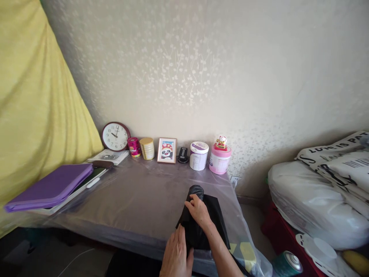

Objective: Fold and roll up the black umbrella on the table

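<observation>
A black cloth-like item [215, 215] lies bunched near the front right of the plastic-covered table [144, 192]. My right hand [198, 211] is closed on its upper part, where a rounded, folded end sticks up past the fingers. My left hand [176, 252] is at the item's lower left edge, at the table's front, with the thumb against the black material and the fingers close together. What lies inside the black item, if anything, is hidden.
Along the wall stand a clock [116, 136], a pink tin [134, 147], a yellow-lidded jar [147, 149], a framed panda picture [167, 150], a black device [183, 155] and two tubs [198, 156]. A purple folder [52, 186] lies left; a spray can [288, 263] is lower right.
</observation>
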Motion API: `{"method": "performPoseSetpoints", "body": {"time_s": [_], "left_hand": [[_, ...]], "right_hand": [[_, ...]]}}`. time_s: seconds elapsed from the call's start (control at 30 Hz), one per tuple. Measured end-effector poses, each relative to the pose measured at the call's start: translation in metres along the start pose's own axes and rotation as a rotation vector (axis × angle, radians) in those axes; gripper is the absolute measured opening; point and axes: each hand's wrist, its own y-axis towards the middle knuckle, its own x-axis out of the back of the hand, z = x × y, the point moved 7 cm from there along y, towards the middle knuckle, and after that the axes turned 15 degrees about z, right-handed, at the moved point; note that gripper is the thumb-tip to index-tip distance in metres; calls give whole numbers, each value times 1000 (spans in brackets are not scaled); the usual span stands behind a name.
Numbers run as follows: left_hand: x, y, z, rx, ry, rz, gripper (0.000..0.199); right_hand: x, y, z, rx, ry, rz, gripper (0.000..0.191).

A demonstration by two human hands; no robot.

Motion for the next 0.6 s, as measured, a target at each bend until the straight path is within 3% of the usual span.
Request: {"method": "performPoseSetpoints", "body": {"time_s": [0.13, 0.27, 0.47, 0.6], "left_hand": [[34, 0, -2, 2, -86, -100, 31], [50, 14, -23, -134, -154, 15, 22], [29, 22, -26, -238, -15, 64, 53], [10, 18, -18, -208, -2, 78, 57]], "right_hand": [[-4, -1, 4, 59, 54, 54, 26], [-9, -4, 10, 148, 107, 132, 21], [-10, -10, 13, 198, 96, 146, 21], [-9, -24, 16, 275, 71, 88, 23]]}}
